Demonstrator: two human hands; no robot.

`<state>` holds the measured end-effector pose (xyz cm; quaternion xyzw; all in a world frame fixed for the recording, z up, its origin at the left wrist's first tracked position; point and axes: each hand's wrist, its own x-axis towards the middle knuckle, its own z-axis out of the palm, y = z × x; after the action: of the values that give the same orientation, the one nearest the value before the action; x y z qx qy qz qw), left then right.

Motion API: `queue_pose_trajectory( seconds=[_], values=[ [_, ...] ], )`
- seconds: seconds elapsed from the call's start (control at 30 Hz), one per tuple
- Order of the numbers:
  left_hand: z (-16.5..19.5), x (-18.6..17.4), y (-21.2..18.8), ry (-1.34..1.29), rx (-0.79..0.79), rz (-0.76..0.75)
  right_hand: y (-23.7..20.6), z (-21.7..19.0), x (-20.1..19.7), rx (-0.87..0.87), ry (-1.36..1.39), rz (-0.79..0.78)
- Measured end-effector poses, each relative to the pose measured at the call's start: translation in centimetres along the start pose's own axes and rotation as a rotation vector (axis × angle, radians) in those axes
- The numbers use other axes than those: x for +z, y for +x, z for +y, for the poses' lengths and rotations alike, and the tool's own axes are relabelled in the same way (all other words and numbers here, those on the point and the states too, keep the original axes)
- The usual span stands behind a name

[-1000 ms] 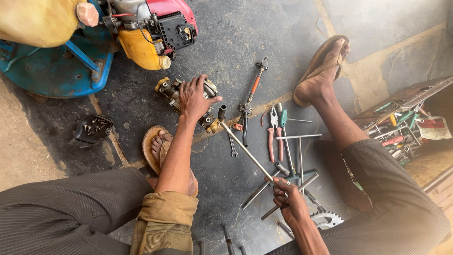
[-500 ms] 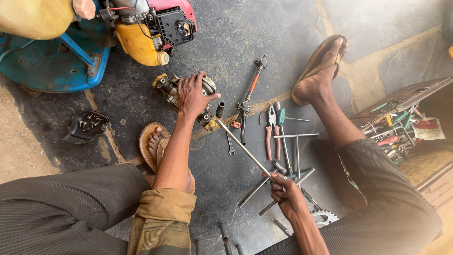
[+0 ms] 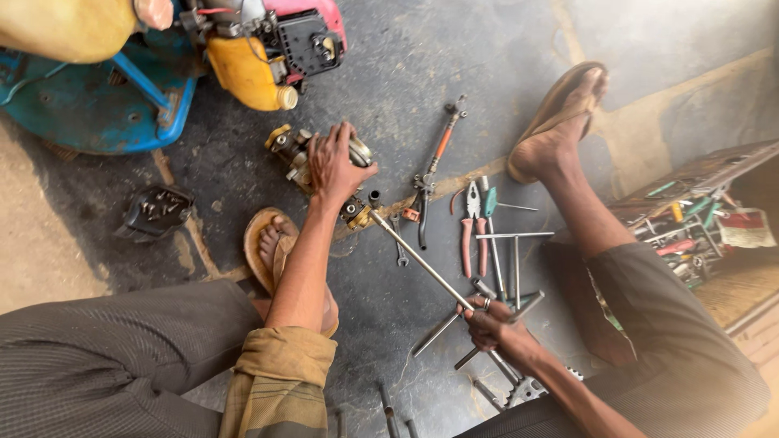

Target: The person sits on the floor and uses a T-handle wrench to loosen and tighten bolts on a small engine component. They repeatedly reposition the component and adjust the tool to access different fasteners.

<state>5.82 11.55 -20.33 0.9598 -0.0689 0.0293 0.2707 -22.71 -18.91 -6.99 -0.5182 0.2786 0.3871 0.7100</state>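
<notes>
Carburettor-type metal part (image 3: 296, 154), brass and grey, sits on dark concrete floor (image 3: 454, 65) btwn the person's feet, w/ left hand (image 3: 334, 162) clamped over its top, fingers spread and curled down. Right hand (image 3: 489, 320) closed around lower end of long steel rod tool (image 3: 418, 259); rod runs diagonally up to a brass fitting (image 3: 357, 215) just below the part. Outward from right hand: 1 pair red-handled pliers (image 3: 469, 231), 1 green-handled tool (image 3: 489, 203) beside it, approx. 4 thin steel rods/T-wrenches (image 3: 515, 237) lying crossed, exact count uncertain due to overlap. 1 orange-handled tool (image 3: 438, 150) near the fitting; 1 small spanner (image 3: 399, 251) alongside. Toothed sprocket (image 3: 523, 391) partly hidden behind right forearm. Containers: open toolbox (image 3: 698, 215) at right holds mixed hand tools, contents too cluttered to count, box cut off by frame edge. Black tray-like piece (image 3: 154, 212) at left, contents unclear. Engine unit (image 3: 268, 45), yellow tank and pink cover, on blue frame (image 3: 97, 105), both cut off at top. 2 sandalled feet visible.
</notes>
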Motion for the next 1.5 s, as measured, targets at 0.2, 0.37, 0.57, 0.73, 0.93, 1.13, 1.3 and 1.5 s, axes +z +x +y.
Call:
queue_pose_trajectory(
  seconds=[0.2, 0.37, 0.57, 0.73, 0.93, 1.13, 1.3, 1.5],
  values=[
    [-0.8, 1.2, 0.1, 0.004, 0.016, 0.005, 0.2, 1.6, 1.7, 0.010, -0.157, 0.119],
    [-0.8, 0.8, 0.1, 0.022, 0.008, -0.018, 0.1, 1.5, 2.2, -0.026, -0.170, 0.073],
    [-0.9, 0.8, 0.2, 0.041, 0.011, -0.003, 0.3, 3.0, 2.6, -0.093, -0.278, 0.117],
    [-0.2, 1.4, 1.2, 0.107, 0.022, -0.082, 1.1, 4.2, 1.2, -0.013, -1.629, 0.033],
    [0.3, 0.9, 1.1, 0.080, -0.014, -0.105, 1.2, 5.2, 1.2, -0.207, -1.465, 0.149],
    [0.5, 1.0, 1.3, 0.104, 0.018, -0.061, 0.2, 4.8, 0.6, -0.803, -1.765, 0.760],
    [0.4, 1.2, 1.4, 0.097, -0.024, -0.089, 1.1, 4.7, -3.2, -0.036, -1.078, 0.424],
    [0.3, 1.3, 1.0, 0.063, -0.034, -0.100, 0.9, 5.3, -5.1, 0.090, -0.323, 0.350]
  ],
)
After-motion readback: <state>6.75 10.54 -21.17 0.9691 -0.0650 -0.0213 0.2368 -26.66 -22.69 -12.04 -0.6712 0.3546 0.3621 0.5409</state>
